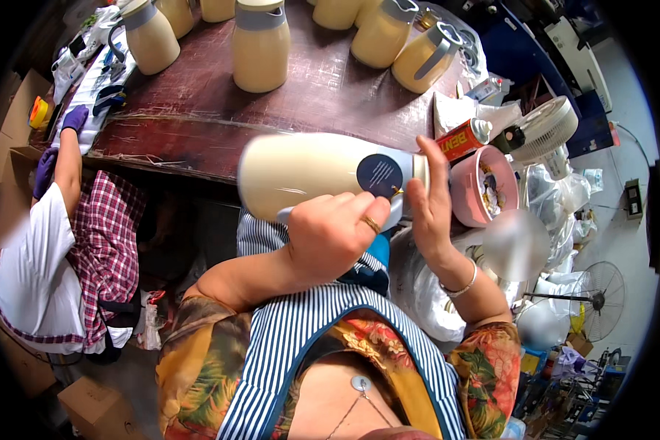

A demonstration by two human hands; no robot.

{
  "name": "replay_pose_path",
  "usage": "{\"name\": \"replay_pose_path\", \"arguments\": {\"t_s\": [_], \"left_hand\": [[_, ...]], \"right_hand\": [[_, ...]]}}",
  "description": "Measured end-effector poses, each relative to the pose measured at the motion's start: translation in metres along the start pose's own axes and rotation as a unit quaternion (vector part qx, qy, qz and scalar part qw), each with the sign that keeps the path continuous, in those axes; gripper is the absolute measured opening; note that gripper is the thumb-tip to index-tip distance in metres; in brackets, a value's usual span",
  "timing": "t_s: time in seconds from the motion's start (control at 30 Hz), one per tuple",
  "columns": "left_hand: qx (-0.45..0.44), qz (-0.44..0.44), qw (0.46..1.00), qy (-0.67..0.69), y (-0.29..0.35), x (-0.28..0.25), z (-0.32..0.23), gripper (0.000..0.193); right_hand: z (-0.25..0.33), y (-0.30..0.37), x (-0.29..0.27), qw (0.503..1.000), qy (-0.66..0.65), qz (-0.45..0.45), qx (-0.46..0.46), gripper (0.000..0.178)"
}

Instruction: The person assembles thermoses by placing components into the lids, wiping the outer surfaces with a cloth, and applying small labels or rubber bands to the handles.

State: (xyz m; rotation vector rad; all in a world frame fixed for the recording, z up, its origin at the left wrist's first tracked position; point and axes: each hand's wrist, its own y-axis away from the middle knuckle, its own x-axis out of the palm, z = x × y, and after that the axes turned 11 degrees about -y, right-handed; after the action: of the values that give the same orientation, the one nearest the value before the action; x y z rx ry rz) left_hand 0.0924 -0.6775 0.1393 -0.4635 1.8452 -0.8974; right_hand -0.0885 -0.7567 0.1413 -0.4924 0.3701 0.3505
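A cream vacuum jug (301,165) lies on its side in the air, just in front of the table edge. Its base points left and its grey collar and lid end points right. A round dark label is on its body. My left hand (331,233) is closed round its handle, which the fingers mostly hide. My right hand (434,209) is upright at the lid end, fingers stretched out and flat; it seems to touch the lid. More jugs of the same kind stand on the table, among them one jug (261,51) at the middle and a tilted-looking jug (427,59) at the right.
The dark red table (198,121) spans the far side. At right are a pink bin (463,192), a red can (462,139), a white fan (546,132) and plastic bags. A co-worker's purple-gloved hand (75,118) rests on the table's left end, near dark-handled tools (110,97).
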Motion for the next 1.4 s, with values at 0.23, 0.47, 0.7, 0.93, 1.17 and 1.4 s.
{"name": "replay_pose_path", "arguments": {"t_s": [0.23, 0.47, 0.7, 0.93, 1.17, 1.4], "left_hand": [[-0.102, 0.095, 0.961, 0.237, -0.023, -0.027, 0.045, 0.032], [-0.117, 0.022, 0.974, 0.193, -0.013, -0.009, 0.057, 0.027], [-0.119, 0.278, 0.869, 0.392, -0.029, -0.025, 0.091, 0.026], [-0.152, -0.08, 0.981, 0.086, -0.009, -0.019, 0.053, 0.023], [-0.366, -0.259, 0.875, -0.181, 0.032, 0.0, 0.213, 0.024], [-0.238, -0.3, 0.855, -0.351, 0.029, -0.011, 0.264, 0.039]], "right_hand": [[-0.003, -0.018, -0.024, 0.876, 0.01, 0.17, -0.451, 0.071], [0.032, -0.02, -0.003, 0.981, 0.115, 0.116, -0.1, 0.073], [0.075, -0.032, 0.006, 0.804, 0.062, 0.355, -0.472, 0.043], [0.04, -0.094, 0.031, 0.928, 0.101, 0.19, -0.305, 0.062], [-0.178, -0.233, -0.041, 0.893, -0.244, -0.303, 0.227, 0.053], [-0.256, -0.254, -0.086, 0.936, -0.108, -0.157, 0.295, 0.038]]}}
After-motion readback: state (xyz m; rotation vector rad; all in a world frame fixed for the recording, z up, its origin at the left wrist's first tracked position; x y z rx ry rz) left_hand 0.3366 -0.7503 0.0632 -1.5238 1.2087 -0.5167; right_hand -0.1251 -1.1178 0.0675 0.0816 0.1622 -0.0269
